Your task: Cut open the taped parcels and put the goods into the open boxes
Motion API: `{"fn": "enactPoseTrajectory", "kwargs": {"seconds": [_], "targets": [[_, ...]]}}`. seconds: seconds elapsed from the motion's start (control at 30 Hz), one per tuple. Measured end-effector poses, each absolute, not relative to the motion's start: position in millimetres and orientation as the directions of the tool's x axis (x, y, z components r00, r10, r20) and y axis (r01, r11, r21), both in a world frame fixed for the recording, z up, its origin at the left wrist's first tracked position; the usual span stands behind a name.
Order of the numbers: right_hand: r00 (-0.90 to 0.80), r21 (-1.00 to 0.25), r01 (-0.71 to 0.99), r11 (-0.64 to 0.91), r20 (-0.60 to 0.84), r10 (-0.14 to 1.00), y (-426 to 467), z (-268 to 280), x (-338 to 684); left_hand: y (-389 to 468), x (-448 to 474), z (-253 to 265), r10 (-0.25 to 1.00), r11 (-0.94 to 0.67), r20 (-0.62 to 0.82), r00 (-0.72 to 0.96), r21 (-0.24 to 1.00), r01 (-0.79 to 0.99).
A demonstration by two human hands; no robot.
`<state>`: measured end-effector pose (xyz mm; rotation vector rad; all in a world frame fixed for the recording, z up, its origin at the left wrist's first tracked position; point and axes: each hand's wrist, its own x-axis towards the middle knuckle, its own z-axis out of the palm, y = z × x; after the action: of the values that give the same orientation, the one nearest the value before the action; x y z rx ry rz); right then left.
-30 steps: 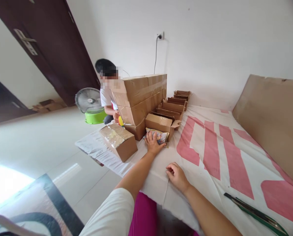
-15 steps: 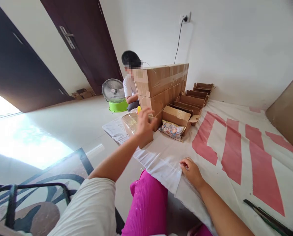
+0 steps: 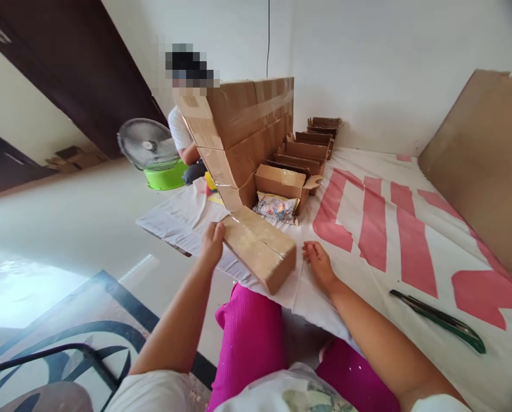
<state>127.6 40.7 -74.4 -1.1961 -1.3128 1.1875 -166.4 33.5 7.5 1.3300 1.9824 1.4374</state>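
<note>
Currently, the left hand grasps the left end of a taped cardboard box, thumb on top, other fingers mostly hidden. The box is at the near edge of the cloth-covered tabletop; whether its underside rests on the cloth I cannot tell. Released, the right hand is loosely curled just beside the box's right end. Beyond the box, a printed packet sits against an open carton, its lettering too small to read. Whether the red shapes on the cloth are letters is unclear. A green-handled utility knife lies towards the tabletop's right. Cartons stacked 3 high partly hide a co-worker; the view's right edge cuts off a cardboard panel.
</note>
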Motion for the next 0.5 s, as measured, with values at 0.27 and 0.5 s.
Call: {"fn": "enactPoseTrajectory", "kwargs": {"seconds": [0.27, 0.5], "targets": [[-0.004, -0.968, 0.006, -0.252, -0.252, 0.968, 44.0, -18.8, 229.7, -43.8, -40.4, -36.8, 0.829, -0.398, 0.555, -0.07, 0.673, 0.623], [0.158, -0.739, 0.659, -0.14, -0.047, 0.986, -24.1, -0.7, 370.9, -58.4, -15.1, -43.9, 0.632, -0.726, 0.749, 0.197, 0.485, 0.487]]}}
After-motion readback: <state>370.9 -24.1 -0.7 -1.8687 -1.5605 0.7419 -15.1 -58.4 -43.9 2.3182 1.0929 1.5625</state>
